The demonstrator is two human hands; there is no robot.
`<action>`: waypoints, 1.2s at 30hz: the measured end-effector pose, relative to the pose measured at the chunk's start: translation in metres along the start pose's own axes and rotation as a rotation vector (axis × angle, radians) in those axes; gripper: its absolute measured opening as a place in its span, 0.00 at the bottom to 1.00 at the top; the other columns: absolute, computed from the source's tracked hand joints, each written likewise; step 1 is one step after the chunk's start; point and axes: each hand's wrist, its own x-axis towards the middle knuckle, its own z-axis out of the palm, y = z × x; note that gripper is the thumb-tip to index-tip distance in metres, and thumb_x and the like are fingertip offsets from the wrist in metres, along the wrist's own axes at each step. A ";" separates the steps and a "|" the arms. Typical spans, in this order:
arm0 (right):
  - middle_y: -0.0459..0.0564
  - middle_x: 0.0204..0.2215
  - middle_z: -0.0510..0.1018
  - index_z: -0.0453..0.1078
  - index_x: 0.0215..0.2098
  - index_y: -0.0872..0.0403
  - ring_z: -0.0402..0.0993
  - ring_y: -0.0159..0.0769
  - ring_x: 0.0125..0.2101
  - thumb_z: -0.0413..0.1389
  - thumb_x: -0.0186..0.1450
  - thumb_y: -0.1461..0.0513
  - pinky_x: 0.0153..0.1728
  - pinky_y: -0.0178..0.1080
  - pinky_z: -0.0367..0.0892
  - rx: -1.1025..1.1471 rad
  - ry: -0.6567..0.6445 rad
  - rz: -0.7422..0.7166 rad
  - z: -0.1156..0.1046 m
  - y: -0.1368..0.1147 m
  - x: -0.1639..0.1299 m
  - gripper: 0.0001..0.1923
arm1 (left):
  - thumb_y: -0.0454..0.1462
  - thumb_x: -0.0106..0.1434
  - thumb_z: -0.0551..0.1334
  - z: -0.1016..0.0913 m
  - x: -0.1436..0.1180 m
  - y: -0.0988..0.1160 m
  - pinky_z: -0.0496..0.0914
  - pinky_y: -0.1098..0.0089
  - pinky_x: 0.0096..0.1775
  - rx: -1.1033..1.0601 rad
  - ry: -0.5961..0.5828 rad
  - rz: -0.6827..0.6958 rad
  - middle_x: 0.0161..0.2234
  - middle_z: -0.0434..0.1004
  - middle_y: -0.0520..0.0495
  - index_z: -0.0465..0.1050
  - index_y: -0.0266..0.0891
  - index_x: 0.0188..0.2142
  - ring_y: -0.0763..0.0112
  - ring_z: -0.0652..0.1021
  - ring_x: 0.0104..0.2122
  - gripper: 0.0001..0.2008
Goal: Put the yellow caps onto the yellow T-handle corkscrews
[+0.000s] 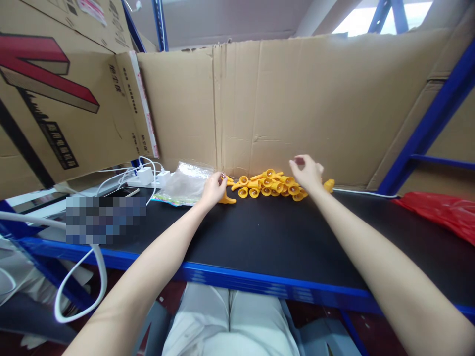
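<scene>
The left hand (213,190) is closing its fingers around a small yellow plastic piece (226,199), whose pointed end is sticking out onto the table beside the hand. The right hand (307,173) is hovering with curled fingers over the far end of a pile of yellow plastic pieces (270,184) and seems to be pinching something small and dark at its fingertips; whether it is truly gripping cannot be told. The pieces are looking glossy, with round cup-like heads and short stems, and are lying heaped against a creased cardboard wall (297,104). Just left of the left hand a crinkled clear plastic bag (183,184) is lying flat; its contents are not showing. Everything is resting on a matte black table (267,237) with a blue edge. Farther left, white chargers and cables (146,175) are sitting beside a phone (124,192), under a cardboard box (63,99) bearing red and black printing too small to read. A red plastic bag (441,212) is lying at the right.
</scene>
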 end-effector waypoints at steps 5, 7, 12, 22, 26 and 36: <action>0.55 0.40 0.76 0.64 0.41 0.54 0.71 0.41 0.43 0.45 0.62 0.60 0.51 0.48 0.51 -0.096 0.261 0.139 -0.029 0.053 -0.003 0.12 | 0.38 0.63 0.54 0.003 -0.002 0.002 0.63 0.70 0.37 0.022 -0.044 0.022 0.28 0.69 0.47 0.65 0.37 0.23 0.69 0.71 0.32 0.12; 0.58 0.41 0.75 0.64 0.42 0.53 0.70 0.44 0.44 0.44 0.61 0.61 0.50 0.48 0.53 -0.135 0.282 0.218 -0.037 0.078 -0.015 0.12 | 0.38 0.63 0.55 0.005 -0.004 0.002 0.63 0.70 0.37 0.018 -0.079 0.003 0.28 0.70 0.47 0.66 0.37 0.23 0.69 0.72 0.33 0.13; 0.61 0.47 0.71 0.64 0.45 0.52 0.67 0.52 0.49 0.45 0.61 0.60 0.47 0.52 0.60 -0.282 0.038 0.368 -0.049 0.128 -0.045 0.14 | 0.46 0.64 0.52 0.010 -0.007 -0.001 0.60 0.70 0.28 -0.011 -0.254 -0.118 0.21 0.68 0.49 0.68 0.36 0.23 0.70 0.71 0.25 0.19; 0.58 0.57 0.64 0.65 0.53 0.54 0.61 0.52 0.55 0.45 0.64 0.55 0.49 0.56 0.61 -0.546 -0.388 0.156 -0.034 0.137 -0.046 0.22 | 0.48 0.58 0.58 0.011 -0.008 -0.008 0.65 0.69 0.32 0.123 -0.356 -0.177 0.28 0.74 0.46 0.70 0.37 0.28 0.64 0.75 0.30 0.15; 0.58 0.59 0.62 0.65 0.55 0.52 0.57 0.51 0.57 0.42 0.65 0.53 0.52 0.58 0.56 -0.618 -0.444 0.013 -0.028 0.135 -0.046 0.24 | 0.43 0.57 0.60 0.013 -0.008 -0.013 0.67 0.69 0.35 0.141 -0.394 -0.153 0.31 0.76 0.45 0.69 0.38 0.29 0.63 0.76 0.34 0.09; 0.56 0.64 0.53 0.65 0.57 0.48 0.32 0.53 0.65 0.40 0.65 0.47 0.56 0.67 0.27 -0.648 -0.535 0.189 -0.008 0.128 -0.032 0.29 | 0.47 0.59 0.58 0.011 -0.009 -0.016 0.66 0.68 0.30 0.261 -0.369 -0.067 0.25 0.72 0.46 0.63 0.40 0.24 0.63 0.75 0.29 0.15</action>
